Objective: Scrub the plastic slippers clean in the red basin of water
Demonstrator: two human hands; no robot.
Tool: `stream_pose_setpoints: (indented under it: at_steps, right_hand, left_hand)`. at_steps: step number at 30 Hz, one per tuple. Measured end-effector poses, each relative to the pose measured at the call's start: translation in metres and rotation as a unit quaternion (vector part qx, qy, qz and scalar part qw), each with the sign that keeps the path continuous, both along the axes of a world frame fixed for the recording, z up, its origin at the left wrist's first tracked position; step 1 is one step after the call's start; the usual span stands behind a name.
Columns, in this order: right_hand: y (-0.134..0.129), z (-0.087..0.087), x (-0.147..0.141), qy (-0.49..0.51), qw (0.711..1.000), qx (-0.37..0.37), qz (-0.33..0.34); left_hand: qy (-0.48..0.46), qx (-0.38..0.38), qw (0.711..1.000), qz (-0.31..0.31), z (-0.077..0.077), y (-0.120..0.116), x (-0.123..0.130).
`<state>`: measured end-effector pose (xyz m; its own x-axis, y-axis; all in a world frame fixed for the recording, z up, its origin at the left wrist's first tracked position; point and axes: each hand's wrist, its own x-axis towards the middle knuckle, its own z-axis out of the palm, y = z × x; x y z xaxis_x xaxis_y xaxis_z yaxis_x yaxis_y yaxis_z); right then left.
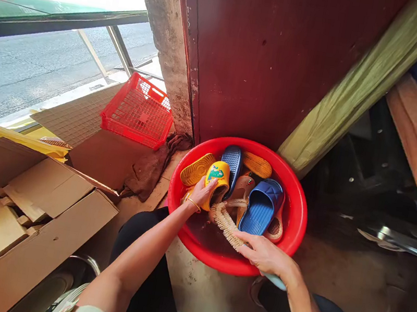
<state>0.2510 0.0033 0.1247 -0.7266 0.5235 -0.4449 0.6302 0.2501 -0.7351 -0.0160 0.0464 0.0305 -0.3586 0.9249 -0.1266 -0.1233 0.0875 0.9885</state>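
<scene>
A round red basin (298, 228) holds dark water and several slippers. My left hand (201, 193) is closed on a yellow slipper (219, 172) with a green cartoon figure on its strap, over the basin's left side. My right hand (262, 251) is closed round a scrubbing brush (228, 226) with cream bristles; its pale blue handle end shows below the wrist. The bristle end lies close to the yellow slipper's opening; whether they touch I cannot tell. A blue slipper (261, 206) lies just beyond my right hand. Another blue slipper (231, 165) and a yellow sole (197, 169) rest behind.
A red plastic crate (140, 111) stands at the back left near a brown cloth (148, 175). An open cardboard box (49, 236) with wooden pieces is at my left. Behind the basin rises a dark red door panel (270, 65), with a yellowish curtain (343, 103) beside it.
</scene>
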Motion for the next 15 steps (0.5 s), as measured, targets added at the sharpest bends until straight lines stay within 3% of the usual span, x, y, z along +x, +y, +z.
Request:
stream_pose_setpoints:
  at_steps: [4,8,15]
  right_hand:
    - [-0.004,-0.008,0.005,-0.089,0.993,0.078,0.014]
    - [-0.005,-0.022,-0.004,-0.180,0.973,0.148,0.000]
    - [0.001,-0.035,-0.029,-0.227,0.960,0.162,0.021]
  left_hand:
    - [0.080,-0.008,0.996,0.026,-0.007,0.000,-0.002]
    - [0.181,-0.018,0.983,-0.012,-0.008,-0.005,0.002]
    - [0.290,0.017,0.955,-0.055,-0.019,-0.003,0.011]
